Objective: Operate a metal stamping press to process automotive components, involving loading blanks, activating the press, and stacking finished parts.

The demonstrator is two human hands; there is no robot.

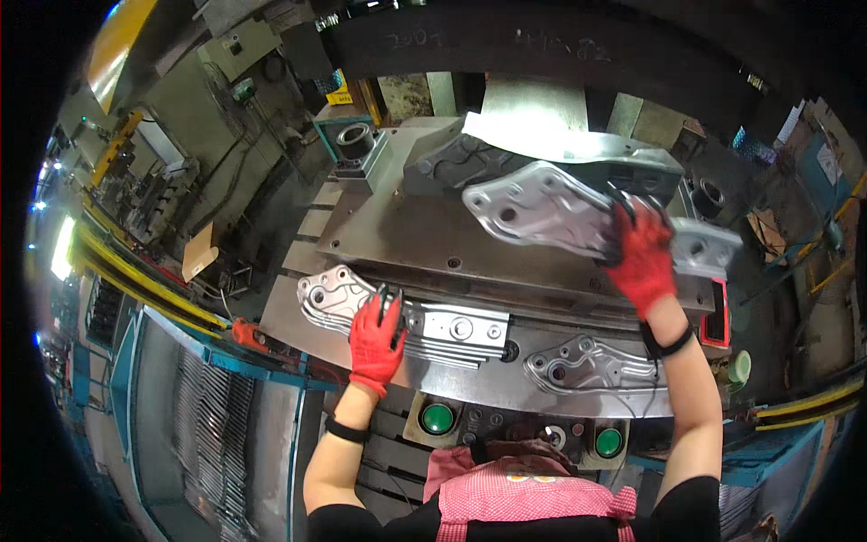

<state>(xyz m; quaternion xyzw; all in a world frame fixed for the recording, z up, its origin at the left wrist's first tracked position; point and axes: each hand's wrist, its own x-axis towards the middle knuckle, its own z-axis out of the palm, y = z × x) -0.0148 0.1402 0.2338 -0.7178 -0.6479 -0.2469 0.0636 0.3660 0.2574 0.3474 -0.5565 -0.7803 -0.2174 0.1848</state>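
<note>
My right hand [639, 244], in a red glove with dark fingertips, is closed around the middle of a long stamped metal bracket [542, 206]. The bracket is held in front of the die block, its wide, holed end toward the left. At the near left, my left hand [377, 336], also red-gloved, rests with fingers stretched over a stack of similar stamped metal brackets [456, 327]. It covers part of the top piece, and the undersides of its fingers are hidden. Another stamped bracket [587, 366] lies at the near right, below my right forearm.
A dark die block [452, 167] with a bright curved top stands on the steel press bed [388, 230]. Round guide bushings [355, 140] flank it. Two green push buttons [437, 418] sit at the near edge. A blue-framed bin [217, 443] stands at lower left.
</note>
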